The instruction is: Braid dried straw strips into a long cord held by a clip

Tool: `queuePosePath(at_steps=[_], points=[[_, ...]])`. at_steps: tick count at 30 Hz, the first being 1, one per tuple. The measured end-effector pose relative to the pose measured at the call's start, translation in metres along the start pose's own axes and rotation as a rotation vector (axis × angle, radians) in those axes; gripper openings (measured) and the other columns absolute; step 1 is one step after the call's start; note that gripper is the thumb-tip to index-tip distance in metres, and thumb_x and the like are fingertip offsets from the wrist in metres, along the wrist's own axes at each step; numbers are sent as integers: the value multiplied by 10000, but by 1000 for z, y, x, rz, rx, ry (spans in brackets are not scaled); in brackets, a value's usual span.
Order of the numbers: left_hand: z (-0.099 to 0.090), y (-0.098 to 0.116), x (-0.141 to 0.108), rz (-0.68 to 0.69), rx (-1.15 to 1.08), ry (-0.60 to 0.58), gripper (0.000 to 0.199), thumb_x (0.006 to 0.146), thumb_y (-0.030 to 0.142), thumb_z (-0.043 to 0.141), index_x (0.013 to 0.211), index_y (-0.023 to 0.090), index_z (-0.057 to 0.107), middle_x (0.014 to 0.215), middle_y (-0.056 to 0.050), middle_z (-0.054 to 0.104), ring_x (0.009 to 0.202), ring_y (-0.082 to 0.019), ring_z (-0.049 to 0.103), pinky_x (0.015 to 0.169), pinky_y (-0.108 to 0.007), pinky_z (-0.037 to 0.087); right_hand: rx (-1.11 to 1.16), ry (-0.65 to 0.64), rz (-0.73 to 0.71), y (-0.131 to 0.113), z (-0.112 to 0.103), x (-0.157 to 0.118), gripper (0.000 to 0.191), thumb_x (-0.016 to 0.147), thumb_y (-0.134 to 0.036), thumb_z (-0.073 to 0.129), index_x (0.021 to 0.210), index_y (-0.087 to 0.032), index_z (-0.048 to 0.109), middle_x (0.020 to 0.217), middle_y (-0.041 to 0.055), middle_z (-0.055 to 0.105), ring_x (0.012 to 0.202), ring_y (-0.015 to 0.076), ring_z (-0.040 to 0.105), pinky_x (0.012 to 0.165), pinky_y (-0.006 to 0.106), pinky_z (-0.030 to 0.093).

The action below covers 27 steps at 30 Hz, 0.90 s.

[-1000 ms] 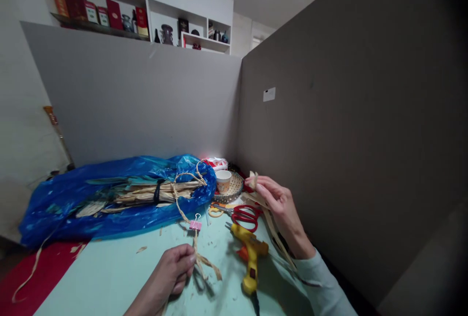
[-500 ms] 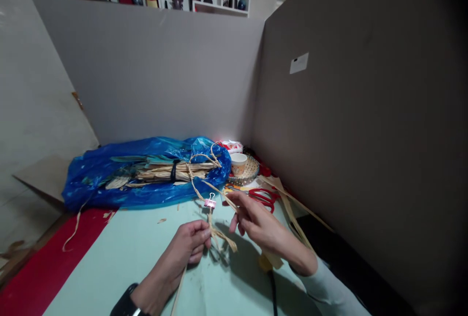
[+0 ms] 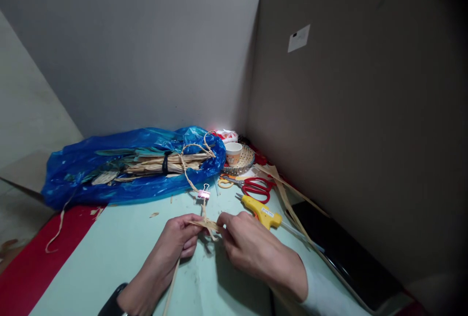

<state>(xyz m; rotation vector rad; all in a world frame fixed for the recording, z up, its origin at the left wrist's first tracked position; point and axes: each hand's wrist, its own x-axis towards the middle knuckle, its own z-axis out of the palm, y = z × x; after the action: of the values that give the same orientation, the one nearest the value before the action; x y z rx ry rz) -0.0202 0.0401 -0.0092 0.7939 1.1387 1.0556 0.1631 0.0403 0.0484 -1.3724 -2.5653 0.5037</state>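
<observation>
Pale dried-leaf strips (image 3: pixel 209 225) stretch between my two hands above the table. My left hand (image 3: pixel 179 238) pinches them between thumb and fingers, and a long thin strip (image 3: pixel 171 284) trails down below it. My right hand (image 3: pixel 244 245) is closed on the other end, its fingertips partly hidden behind the hand. Just beyond, a pink binder clip (image 3: pixel 204 194) grips a twisted cord (image 3: pixel 187 172) of the same material, which leads down to the strips and loops back over the blue plastic bag.
The blue bag (image 3: pixel 84 165) holds a tied bundle of dried leaves (image 3: pixel 153 165). To the right are red-handled scissors (image 3: pixel 258 189), a yellow glue gun (image 3: pixel 261 211), and a paper cup (image 3: pixel 233 154) on a woven tray (image 3: pixel 246 160). Grey partitions (image 3: pixel 175 57) stand behind.
My right hand has come down and left from the upper strip to the strips by my left hand. The view has tilted downward, and the glue gun now shows.
</observation>
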Motion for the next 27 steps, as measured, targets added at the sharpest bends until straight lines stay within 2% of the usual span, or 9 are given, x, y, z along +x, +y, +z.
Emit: queuePosePath(at_steps=[3, 7, 10, 13, 17, 22, 27], points=[[1, 1, -2, -7, 10, 21, 222, 641, 280, 759, 694, 113, 624, 416, 121, 360, 347, 22, 167, 366, -155, 81, -97, -14, 15, -5, 1, -6, 170, 813, -131, 431, 893, -167, 577, 691, 57, 626, 582, 167, 560, 493, 266, 195], [0, 2, -3, 4, 18, 34, 263, 600, 284, 781, 731, 97, 650, 511, 56, 515, 353, 31, 202, 368, -159, 83, -70, -1, 14, -7, 3, -6, 210, 930, -214, 364, 902, -178, 569, 693, 57, 644, 579, 167, 582, 487, 266, 209], [0, 3, -3, 2, 21, 48, 295, 561, 263, 801, 765, 100, 664, 460, 92, 446, 353, 20, 197, 367, -163, 95, -104, 58, 7, -4, 7, 0, 390, 988, -291, 289, 790, -182, 606, 703, 76, 669, 611, 177, 617, 524, 279, 247], [1, 5, -5, 2, 34, 61, 331, 547, 307, 822, 755, 100, 669, 426, 120, 366, 360, 13, 177, 369, -165, 92, -135, 92, 9, -3, 11, 4, 443, 974, -276, 306, 678, -178, 619, 664, 85, 675, 600, 190, 628, 547, 295, 269], [4, 7, -7, -2, 52, 71, 370, 549, 385, 825, 729, 98, 675, 402, 132, 302, 361, 9, 142, 364, -172, 71, -162, 113, 40, -5, 12, 4, 385, 949, -237, 327, 693, -175, 609, 673, 96, 668, 611, 213, 627, 547, 302, 279], [7, 10, -8, -6, 60, 83, 385, 530, 406, 832, 711, 104, 675, 374, 133, 300, 340, 12, 140, 352, -169, 69, -217, 92, 56, -7, 17, 3, 169, 900, -177, 392, 898, -152, 558, 710, 95, 654, 639, 239, 632, 532, 297, 288], [9, 9, -7, -16, 76, 112, 400, 501, 414, 838, 704, 113, 669, 353, 136, 315, 317, 18, 137, 333, -159, 72, -292, 97, 14, -10, 25, 1, 174, 856, -133, 418, 970, -135, 550, 698, 101, 651, 651, 268, 641, 547, 310, 321]])
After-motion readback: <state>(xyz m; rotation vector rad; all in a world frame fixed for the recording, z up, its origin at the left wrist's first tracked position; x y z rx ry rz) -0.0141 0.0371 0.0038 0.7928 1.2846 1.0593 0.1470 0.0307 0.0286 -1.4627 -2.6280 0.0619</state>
